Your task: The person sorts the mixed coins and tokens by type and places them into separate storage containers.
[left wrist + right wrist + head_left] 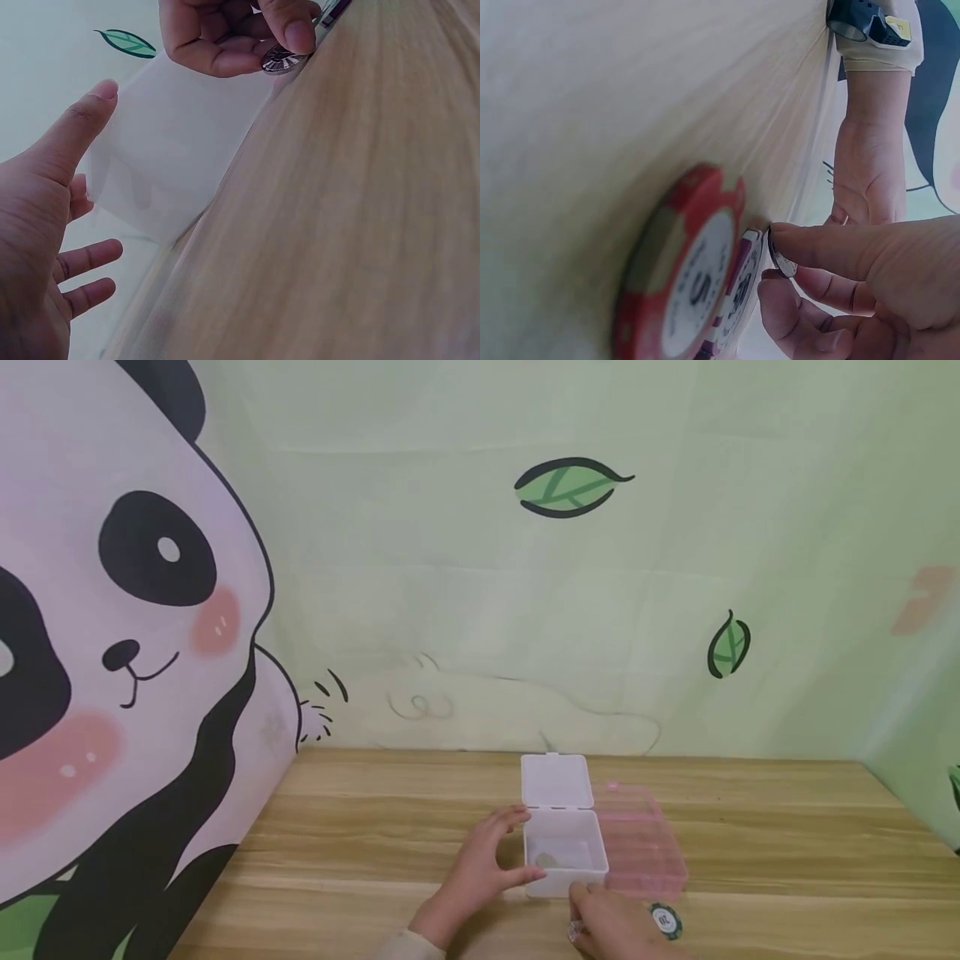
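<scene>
A small white box [566, 883] stands on the table with its lid [557, 781] raised at the back. A pale round piece [545, 860] lies inside. My left hand [480, 860] is spread around the left side of the box, thumb at the front corner and forefinger at the back one. In the left wrist view its thumb is straight and the fingers are loosely bent. In front of the box, my right hand [611, 922] pinches a shiny silver coin [283, 60] with a dark radial pattern between thumb and forefinger; its edge shows in the right wrist view.
A translucent pink case [648, 852] lies right of the white box. A green-edged poker chip [665, 921] marked 20 is beside my right hand. Close to the right wrist camera are a red poker chip [701, 281] and a purple-edged chip [739, 296]. A panda-print backdrop [420, 610] rises behind the table.
</scene>
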Action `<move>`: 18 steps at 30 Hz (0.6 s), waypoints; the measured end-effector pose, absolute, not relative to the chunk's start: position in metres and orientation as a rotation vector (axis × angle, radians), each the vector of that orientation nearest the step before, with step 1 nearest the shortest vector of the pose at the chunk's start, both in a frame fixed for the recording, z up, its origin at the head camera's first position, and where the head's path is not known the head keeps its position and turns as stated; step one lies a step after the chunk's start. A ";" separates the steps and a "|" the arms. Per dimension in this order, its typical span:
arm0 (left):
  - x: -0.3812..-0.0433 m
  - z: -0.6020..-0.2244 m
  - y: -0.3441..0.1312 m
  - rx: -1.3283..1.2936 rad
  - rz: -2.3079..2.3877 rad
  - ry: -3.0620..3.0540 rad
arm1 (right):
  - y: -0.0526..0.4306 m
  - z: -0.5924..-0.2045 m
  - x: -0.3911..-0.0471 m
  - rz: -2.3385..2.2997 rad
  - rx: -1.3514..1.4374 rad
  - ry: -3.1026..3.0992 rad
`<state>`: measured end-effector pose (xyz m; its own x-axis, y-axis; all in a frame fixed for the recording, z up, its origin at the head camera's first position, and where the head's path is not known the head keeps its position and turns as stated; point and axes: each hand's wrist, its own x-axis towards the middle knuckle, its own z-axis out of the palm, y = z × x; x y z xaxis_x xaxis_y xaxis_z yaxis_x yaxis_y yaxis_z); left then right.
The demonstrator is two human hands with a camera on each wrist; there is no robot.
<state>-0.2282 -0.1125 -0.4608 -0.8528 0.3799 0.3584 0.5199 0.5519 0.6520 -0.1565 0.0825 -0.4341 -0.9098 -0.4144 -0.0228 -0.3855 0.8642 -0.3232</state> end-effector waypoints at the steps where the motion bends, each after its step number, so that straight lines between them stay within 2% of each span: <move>1: -0.228 -0.461 -0.112 -0.765 -1.182 -2.608 | 0.083 -0.434 -0.157 -0.486 -0.643 2.944; 18: -0.229 -0.463 -0.113 -0.782 -1.162 -2.584 | 0.087 -0.422 -0.159 -0.761 -0.758 2.857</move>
